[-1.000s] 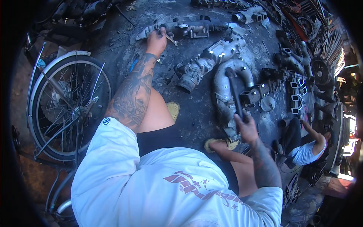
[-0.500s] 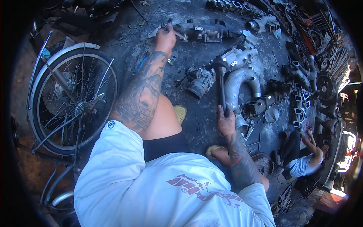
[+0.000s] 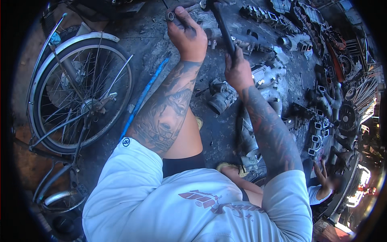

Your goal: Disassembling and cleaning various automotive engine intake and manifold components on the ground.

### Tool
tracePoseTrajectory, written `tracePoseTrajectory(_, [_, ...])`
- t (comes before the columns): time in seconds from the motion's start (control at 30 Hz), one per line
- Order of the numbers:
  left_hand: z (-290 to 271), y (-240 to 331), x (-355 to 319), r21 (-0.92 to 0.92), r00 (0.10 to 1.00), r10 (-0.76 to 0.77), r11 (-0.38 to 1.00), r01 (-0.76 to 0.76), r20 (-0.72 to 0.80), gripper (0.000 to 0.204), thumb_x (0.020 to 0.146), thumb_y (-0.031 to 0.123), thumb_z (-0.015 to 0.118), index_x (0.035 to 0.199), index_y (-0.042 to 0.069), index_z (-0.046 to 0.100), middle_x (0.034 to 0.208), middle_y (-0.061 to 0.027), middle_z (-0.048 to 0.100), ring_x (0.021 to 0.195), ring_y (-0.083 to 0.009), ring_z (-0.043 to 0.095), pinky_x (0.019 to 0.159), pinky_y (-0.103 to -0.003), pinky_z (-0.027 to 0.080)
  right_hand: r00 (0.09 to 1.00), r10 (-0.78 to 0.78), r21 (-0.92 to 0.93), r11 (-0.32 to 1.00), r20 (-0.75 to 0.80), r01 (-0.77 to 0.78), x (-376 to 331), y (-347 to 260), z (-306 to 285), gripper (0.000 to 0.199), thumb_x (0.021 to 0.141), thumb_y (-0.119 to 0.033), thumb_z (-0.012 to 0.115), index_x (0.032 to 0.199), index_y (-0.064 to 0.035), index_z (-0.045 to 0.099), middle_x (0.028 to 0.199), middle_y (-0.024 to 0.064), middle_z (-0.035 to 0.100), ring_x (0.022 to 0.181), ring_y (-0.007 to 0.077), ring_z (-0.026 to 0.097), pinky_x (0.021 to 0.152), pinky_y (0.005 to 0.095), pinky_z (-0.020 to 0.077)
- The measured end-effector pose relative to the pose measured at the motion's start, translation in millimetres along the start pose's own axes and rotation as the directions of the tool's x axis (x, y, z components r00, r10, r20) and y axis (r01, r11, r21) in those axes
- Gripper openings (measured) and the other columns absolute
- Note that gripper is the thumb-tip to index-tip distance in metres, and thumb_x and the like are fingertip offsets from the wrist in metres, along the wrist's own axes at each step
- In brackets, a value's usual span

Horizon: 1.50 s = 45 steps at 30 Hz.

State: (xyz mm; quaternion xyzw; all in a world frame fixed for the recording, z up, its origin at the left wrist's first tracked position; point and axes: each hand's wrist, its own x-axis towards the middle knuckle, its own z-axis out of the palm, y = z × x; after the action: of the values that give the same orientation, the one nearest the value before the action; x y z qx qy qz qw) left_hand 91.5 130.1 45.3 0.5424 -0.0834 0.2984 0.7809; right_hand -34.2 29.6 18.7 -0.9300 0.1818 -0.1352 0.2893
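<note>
My left hand [image 3: 187, 36] is closed around a metal wrench [image 3: 171, 16], whose ring-shaped end shows beside the thumb. Its shaft runs right toward the top edge. In my right hand [image 3: 239, 70] is a hammer, gripped by its long dark handle [image 3: 224, 30]. The hammer's head is at the top edge, close to the far end of the wrench; whether they touch I cannot tell. Beyond my hands a long metal manifold [image 3: 246, 41] lies on the floor, partly hidden by the hammer. A round-mouthed metal housing [image 3: 221, 99] rests below my right hand.
A bicycle wheel [image 3: 80, 94] stands at the left. Beside my left forearm lies a blue strip [image 3: 146, 90]. Several metal engine parts and gaskets [image 3: 318, 135] cover the floor at the right. Another person [image 3: 320, 189] sits at the lower right, arms forward.
Both hands have moved up and to the right in view. The hammer has swung up from above the curved pipe to beside the wrench. More of the blue strip shows.
</note>
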Motion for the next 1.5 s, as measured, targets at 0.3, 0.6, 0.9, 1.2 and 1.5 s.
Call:
tracePoseTrajectory(0.3, [-6.1, -14.9, 9.9, 0.077, 0.981, 0.179, 0.980, -0.184, 0.071, 0.036, 0.098, 0.030, 0.039, 0.089, -0.001, 0.053, 0.080, -0.0095, 0.061, 0.071, -0.0200, 0.056, 0.069, -0.032, 0.043, 0.996, 0.006, -0.235, 0.972, 0.094, 0.016, 11.6, 56.4, 25.3, 0.024, 0.085, -0.016, 0.052, 0.101, 0.0018, 0.047, 0.066, 0.0291, 0.057, 0.063, 0.0485, 0.056, 0.057, 0.0546, 0.0449])
tracePoseTrajectory(0.6, [-9.4, 3.9, 20.6, -0.047, 0.967, 0.245, 0.968, -0.248, -0.067, 0.033, 0.098, 0.028, 0.039, 0.089, -0.002, 0.051, 0.082, -0.0094, 0.057, 0.073, -0.0170, 0.051, 0.072, -0.029, 0.040, 0.980, -0.131, 0.001, 0.991, -0.152, 0.133, -11.9, 44.9, 13.3, 0.034, 0.086, -0.013, 0.053, 0.111, 0.0026, 0.037, 0.069, 0.0316, 0.057, 0.066, 0.0503, 0.056, 0.057, 0.0528, 0.0453])
tracePoseTrajectory(0.9, [-8.2, 7.7, 6.2, 0.083, 0.986, 0.155, 0.984, -0.160, 0.059, 0.030, 0.099, 0.025, 0.037, 0.091, 0.000, 0.053, 0.085, -0.0084, 0.061, 0.080, -0.0182, 0.058, 0.078, -0.030, 0.042, 0.979, 0.041, -0.054, 0.997, -0.198, -0.053, -15.7, 46.6, -13.4, 0.025, 0.089, -0.022, 0.052, 0.094, 0.0006, 0.044, 0.066, 0.0303, 0.056, 0.064, 0.0498, 0.055, 0.054, 0.0537, 0.0421])
tracePoseTrajectory(1.2, [16.4, 2.8, -14.2, 0.079, 0.957, 0.112, 0.987, -0.137, 0.268, 0.031, 0.098, 0.026, 0.038, 0.093, -0.001, 0.054, 0.086, -0.0098, 0.064, 0.081, -0.0191, 0.061, 0.076, -0.030, 0.045, 0.963, 0.227, -0.343, 0.924, 0.143, -0.167, -111.1, 166.4, 15.9, 0.026, 0.087, -0.015, 0.050, 0.097, 0.0084, 0.046, 0.078, 0.0342, 0.058, 0.072, 0.0496, 0.057, 0.063, 0.0533, 0.0454])
tracePoseTrajectory(1.5, [12.9, 8.0, -19.8, 0.082, 0.942, 0.029, 0.995, -0.060, 0.334, 0.039, 0.098, 0.033, 0.038, 0.094, -0.002, 0.053, 0.086, -0.0110, 0.063, 0.079, -0.0182, 0.061, 0.075, -0.029, 0.046, 0.811, 0.228, 0.123, 0.974, -0.539, -0.192, -53.0, 70.1, -62.9, 0.020, 0.089, -0.016, 0.053, 0.097, 0.0006, 0.047, 0.070, 0.0282, 0.057, 0.063, 0.0477, 0.056, 0.051, 0.0492, 0.0420])
